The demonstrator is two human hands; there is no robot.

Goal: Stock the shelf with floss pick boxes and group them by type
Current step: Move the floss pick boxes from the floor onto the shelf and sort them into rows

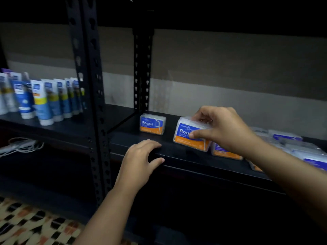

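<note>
Reading "Round" in white on the blue-and-orange label of a clear plastic floss pick box [153,124] standing upright at the back of the black metal shelf [177,154], we log a second, matching box [190,136], tilted, its label part-covered, pinched by our right hand [221,129], thumb on the front, fingers curled over the top. Our left hand [139,160] rests on the shelf edge, fingers loosely bent, holding nothing. Further boxes [299,151] lie heaped to the right.

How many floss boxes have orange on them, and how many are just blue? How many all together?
Orange-and-blue Round floss pick boxes: 4 (lone box, held box in the right hand, box behind it, orange corner under the arm)
Blue-label boxes with no orange showing: 2 ()
Total: 6 that I can make out; the blurred pile on the right may hide more.
</note>
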